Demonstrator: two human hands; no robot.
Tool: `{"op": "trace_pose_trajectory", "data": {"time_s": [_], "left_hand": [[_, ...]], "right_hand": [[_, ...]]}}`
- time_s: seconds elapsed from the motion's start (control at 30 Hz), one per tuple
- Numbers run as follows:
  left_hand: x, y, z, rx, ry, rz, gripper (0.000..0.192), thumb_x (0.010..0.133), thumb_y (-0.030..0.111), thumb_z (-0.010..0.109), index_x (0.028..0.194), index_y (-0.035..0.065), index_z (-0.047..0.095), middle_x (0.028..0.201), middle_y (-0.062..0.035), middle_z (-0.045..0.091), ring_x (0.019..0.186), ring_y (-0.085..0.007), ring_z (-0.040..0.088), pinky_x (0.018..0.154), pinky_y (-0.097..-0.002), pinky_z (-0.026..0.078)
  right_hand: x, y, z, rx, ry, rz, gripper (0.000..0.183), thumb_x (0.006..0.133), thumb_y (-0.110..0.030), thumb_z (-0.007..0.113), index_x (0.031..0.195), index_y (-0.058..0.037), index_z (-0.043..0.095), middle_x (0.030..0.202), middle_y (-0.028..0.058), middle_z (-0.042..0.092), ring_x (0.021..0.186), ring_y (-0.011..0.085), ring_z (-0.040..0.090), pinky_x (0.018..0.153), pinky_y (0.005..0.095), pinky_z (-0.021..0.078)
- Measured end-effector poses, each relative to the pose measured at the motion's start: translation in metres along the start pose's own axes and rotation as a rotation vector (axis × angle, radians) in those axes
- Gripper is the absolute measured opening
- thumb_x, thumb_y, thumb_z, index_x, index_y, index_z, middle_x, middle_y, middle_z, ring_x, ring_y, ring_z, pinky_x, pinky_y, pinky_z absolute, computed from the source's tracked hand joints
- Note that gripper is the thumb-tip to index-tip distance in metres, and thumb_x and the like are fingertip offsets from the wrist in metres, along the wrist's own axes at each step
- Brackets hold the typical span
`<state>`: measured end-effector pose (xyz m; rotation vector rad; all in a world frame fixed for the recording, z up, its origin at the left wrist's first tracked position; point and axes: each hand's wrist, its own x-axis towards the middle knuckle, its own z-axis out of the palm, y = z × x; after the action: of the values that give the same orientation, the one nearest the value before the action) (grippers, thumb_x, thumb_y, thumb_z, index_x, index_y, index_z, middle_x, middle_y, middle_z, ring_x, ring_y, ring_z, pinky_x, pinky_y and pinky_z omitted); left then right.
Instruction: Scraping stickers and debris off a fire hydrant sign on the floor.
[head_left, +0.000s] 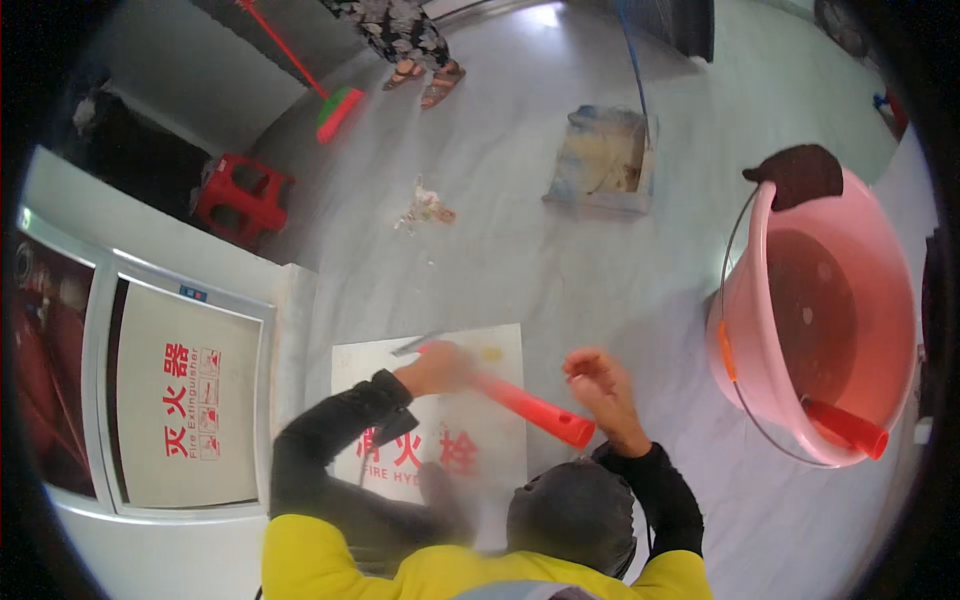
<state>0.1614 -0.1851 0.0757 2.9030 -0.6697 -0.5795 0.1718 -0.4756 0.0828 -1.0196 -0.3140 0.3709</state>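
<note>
My left hand (439, 369) grips a red-handled scraper (532, 411) near its metal blade, which points to the upper left. The handle slants down to the right, its end close to my right hand. Fingers loosely curled, my right hand (604, 390) is raised beside the handle's end and appears to hold nothing; it is partly blurred. Below the left hand, a white panel (502, 375) with red writing lies on the floor. A small yellowish spot marks its upper right. My dark-clothed knee (574, 510) covers the area beyond the panel's lower right corner.
At right stands a pink bucket (731, 315) with liquid, a red-handled tool (847, 427) and a dark cloth (806, 176) on its rim. A dustpan (600, 161), debris (427, 206), a red stool (244, 199) and a broom (337, 112) surround a standing person (405, 37). A framed cabinet (266, 390) is left.
</note>
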Motion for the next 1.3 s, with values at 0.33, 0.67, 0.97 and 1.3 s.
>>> {"op": "trace_pose_trajectory", "data": {"time_s": [0.33, 0.67, 0.97, 1.3], "left_hand": [[-0.017, 0.007, 0.09, -0.147, 0.087, 0.026, 0.009, 0.057, 0.013, 0.057, 0.058, 0.0053, 0.053, 0.058, -0.0142, 0.053, 0.056, -0.0329, 0.052, 0.053, -0.0406, 0.042], [-0.055, 0.02, 0.097, -0.167, 0.101, -0.089, 0.008, 0.059, 0.013, 0.055, 0.056, 0.0055, 0.055, 0.057, -0.0145, 0.054, 0.055, -0.0324, 0.054, 0.052, -0.0388, 0.043], [-0.038, 0.025, 0.096, -0.151, 0.037, 0.013, 0.01, 0.064, 0.014, 0.055, 0.059, 0.0063, 0.056, 0.057, -0.0117, 0.054, 0.052, -0.0301, 0.053, 0.051, -0.0388, 0.042], [-0.013, 0.043, 0.056, -0.221, 0.061, -0.206, 0.013, 0.072, 0.019, 0.056, 0.067, 0.0066, 0.058, 0.066, -0.0114, 0.056, 0.065, -0.0285, 0.055, 0.059, -0.0375, 0.043]], "right_hand": [[0.019, -0.167, 0.075, 1.032, -0.684, -0.699, 0.026, 0.088, -0.035, 0.039, 0.08, -0.0097, 0.038, 0.07, 0.0062, 0.047, 0.063, 0.0221, 0.048, 0.06, 0.0393, 0.0405], [0.01, -0.191, 0.091, 1.13, -0.738, -0.582, 0.023, 0.088, -0.031, 0.04, 0.08, -0.0096, 0.037, 0.071, 0.0074, 0.046, 0.062, 0.0228, 0.048, 0.059, 0.0398, 0.0404], [0.007, -0.197, 0.087, 1.169, -0.73, -0.523, 0.021, 0.088, -0.028, 0.04, 0.08, -0.0095, 0.037, 0.072, 0.0086, 0.046, 0.062, 0.0234, 0.048, 0.058, 0.0403, 0.0404], [0.034, -0.106, 0.043, 0.544, -0.316, -0.286, 0.033, 0.074, -0.031, 0.055, 0.086, -0.0019, 0.045, 0.083, 0.0115, 0.047, 0.075, 0.02, 0.047, 0.067, 0.0323, 0.04]]}}
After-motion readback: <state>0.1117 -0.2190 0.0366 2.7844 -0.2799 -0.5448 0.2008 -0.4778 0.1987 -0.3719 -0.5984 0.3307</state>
